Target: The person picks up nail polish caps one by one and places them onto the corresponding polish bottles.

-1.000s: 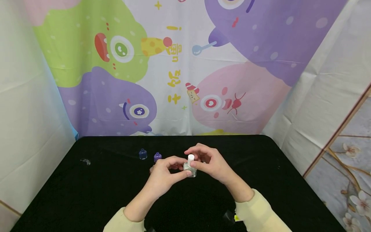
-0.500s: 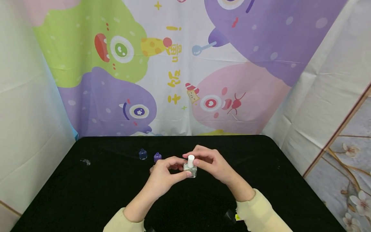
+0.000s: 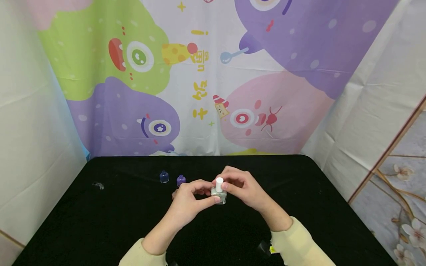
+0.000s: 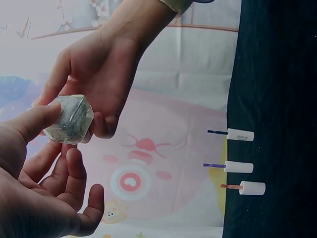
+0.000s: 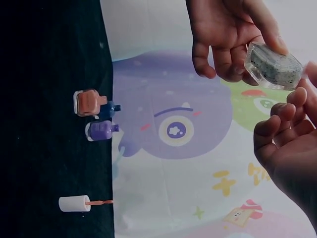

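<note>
My left hand (image 3: pixel 188 202) holds a square glass nail polish bottle (image 3: pixel 218 197) by its body, thumb in front and fingers behind. Speckled pale polish fills the bottle (image 5: pixel 275 67), seen from below in the right wrist view. Its white cap (image 3: pixel 219 184) points upward and sits on the neck. The thumb and index finger of my right hand (image 3: pixel 244 188) pinch this cap from the right; the far side of the grip is hidden. Both hands are above the black table, close together at the bottle.
On the black table (image 3: pixel 133 221), uncapped blue (image 3: pixel 164 176), purple (image 3: pixel 181 180) and orange (image 5: pixel 88 102) bottles stand left of my hands. White caps stand with brushes up: blue (image 4: pixel 240 135), purple (image 4: pixel 238 167) and orange (image 4: pixel 252 188). A printed curtain (image 3: pixel 199 140) hangs behind.
My right thumb and fingers loosened at the white cap half a second ago, with the index finger stretched out, and have now closed round it again. The left hand has stayed in place.
</note>
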Demonstrator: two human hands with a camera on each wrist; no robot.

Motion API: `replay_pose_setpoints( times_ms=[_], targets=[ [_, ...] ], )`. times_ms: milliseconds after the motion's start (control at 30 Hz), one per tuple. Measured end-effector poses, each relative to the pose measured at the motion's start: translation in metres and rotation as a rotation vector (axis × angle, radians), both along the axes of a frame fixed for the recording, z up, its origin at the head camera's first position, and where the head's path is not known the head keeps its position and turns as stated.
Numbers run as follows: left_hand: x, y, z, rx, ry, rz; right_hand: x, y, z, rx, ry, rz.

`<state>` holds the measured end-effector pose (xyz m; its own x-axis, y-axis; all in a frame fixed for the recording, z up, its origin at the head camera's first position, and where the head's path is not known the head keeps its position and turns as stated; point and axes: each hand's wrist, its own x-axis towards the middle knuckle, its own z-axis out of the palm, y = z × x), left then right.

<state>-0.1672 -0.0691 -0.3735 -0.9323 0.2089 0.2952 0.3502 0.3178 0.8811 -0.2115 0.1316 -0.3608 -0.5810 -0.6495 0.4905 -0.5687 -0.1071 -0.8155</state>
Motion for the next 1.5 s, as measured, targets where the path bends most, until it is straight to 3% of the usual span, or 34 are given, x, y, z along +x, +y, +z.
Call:
replay_pose_setpoints(
  times_ms=[600,833,1100,1333,1500],
  targets=[
    [0.001,0.001,0.001,-0.018,0.018,0.031,0.000,-0.002,-0.002,0.012,0.093,-0.150],
    [0.001,0.002,0.002,-0.008,0.046,0.055,0.001,-0.005,-0.003,-0.004,0.085,-0.216],
    [0.001,0.003,0.003,0.000,0.034,0.073,0.004,-0.009,-0.002,-0.013,0.058,-0.305],
    [0.001,0.003,0.003,-0.015,0.051,0.058,0.005,-0.010,-0.001,-0.004,0.027,-0.310],
    [0.001,0.001,0.003,-0.005,0.044,0.039,0.004,-0.008,-0.002,0.026,0.007,-0.270]
  ],
)
